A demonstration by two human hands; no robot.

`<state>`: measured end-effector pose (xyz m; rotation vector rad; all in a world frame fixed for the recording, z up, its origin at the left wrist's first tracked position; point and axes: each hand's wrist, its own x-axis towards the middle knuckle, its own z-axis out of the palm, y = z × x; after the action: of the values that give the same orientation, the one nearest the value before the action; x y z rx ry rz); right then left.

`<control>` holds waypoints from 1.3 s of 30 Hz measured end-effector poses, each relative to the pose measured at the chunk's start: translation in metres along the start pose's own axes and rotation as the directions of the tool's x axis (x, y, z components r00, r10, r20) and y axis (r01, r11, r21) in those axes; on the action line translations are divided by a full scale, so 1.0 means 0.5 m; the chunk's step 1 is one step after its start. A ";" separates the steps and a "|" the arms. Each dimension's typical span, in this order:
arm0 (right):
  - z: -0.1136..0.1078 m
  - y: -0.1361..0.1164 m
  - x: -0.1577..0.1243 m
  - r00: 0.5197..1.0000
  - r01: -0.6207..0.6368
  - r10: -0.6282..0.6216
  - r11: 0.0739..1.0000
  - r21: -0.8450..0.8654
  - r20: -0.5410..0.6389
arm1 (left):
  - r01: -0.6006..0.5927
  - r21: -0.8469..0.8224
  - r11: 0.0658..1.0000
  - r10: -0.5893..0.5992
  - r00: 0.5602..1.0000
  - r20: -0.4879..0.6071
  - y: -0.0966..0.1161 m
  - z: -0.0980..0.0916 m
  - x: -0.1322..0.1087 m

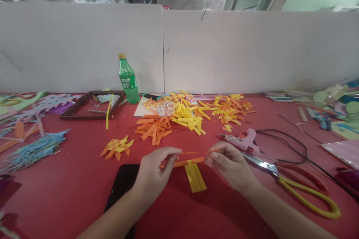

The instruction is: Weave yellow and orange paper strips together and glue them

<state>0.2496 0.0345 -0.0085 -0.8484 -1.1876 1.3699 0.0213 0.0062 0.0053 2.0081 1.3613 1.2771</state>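
Above the red table, my left hand (153, 170) is closed on orange paper strips (185, 163), pinching them between thumb and fingers. My right hand (231, 164) pinches the other end of a thin orange strip (193, 152) stretched between both hands. Yellow paper strips (195, 178), side by side, hang down from the lower orange strip; exactly how they join is too small to make out. Beyond my left hand lies a woven orange and yellow paper piece (117, 147). A black phone (123, 181) lies partly under my left forearm.
Loose orange strips (154, 129) and yellow strips (190, 117) are heaped ahead. A green bottle (129, 82) stands by a brown frame (84, 116). To the right lie a pink glue gun (244, 141) with its cable and scissors (308, 194). A white partition (238, 52) closes the back.
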 end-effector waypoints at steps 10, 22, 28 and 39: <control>-0.008 0.015 -0.002 0.996 0.065 -0.091 0.660 -0.748 0.007 | 0.016 0.418 0.908 -0.016 1.000 -0.003 -0.051 -0.015 0.006; 0.014 -0.009 -0.022 0.889 0.393 0.101 0.330 -0.859 0.446 | -0.285 0.172 0.943 0.133 0.796 0.591 0.009 -0.002 -0.012; 0.003 -0.007 -0.016 0.804 0.502 0.078 0.440 -0.744 0.589 | -0.153 0.128 0.980 0.051 0.813 0.579 0.001 0.000 -0.017; -0.008 -0.024 0.002 0.793 0.463 0.142 0.492 -0.737 0.593 | -0.267 0.301 0.916 0.012 0.766 0.643 0.010 -0.006 -0.005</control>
<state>0.2564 0.0350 0.0023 -0.9367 -2.5341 0.7820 0.0208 0.0014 0.0093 2.5171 1.1749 0.2918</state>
